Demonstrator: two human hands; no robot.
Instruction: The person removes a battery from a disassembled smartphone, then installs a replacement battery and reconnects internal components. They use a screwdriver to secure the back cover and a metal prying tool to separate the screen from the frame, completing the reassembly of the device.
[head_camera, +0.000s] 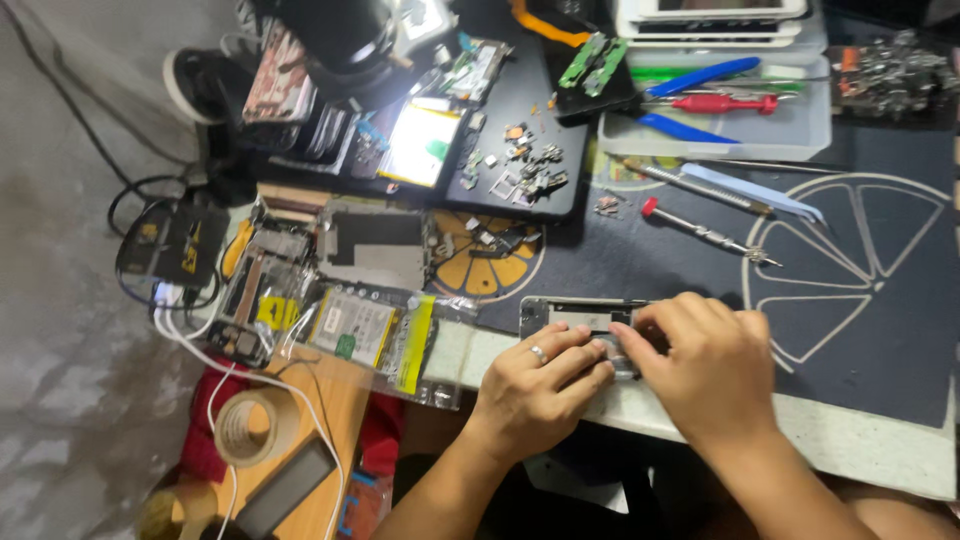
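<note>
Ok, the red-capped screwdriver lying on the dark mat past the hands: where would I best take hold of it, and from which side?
Grip the red-capped screwdriver around the middle of its slim metal shaft, coming straight down from above. It lies flat and slanted on the dark mat, cap up-left, tip toward the lower right, with open mat on both long sides. The right hand is nearer to it than the left hand.

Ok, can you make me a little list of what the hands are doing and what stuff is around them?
left hand: rests on the silver phone frame, ring on one finger
right hand: fingers over the same frame
surface: dark mat with citrus drawing
near right hand: red-capped screwdriver
near left hand: bagged phone parts
lower left: tape roll
</note>
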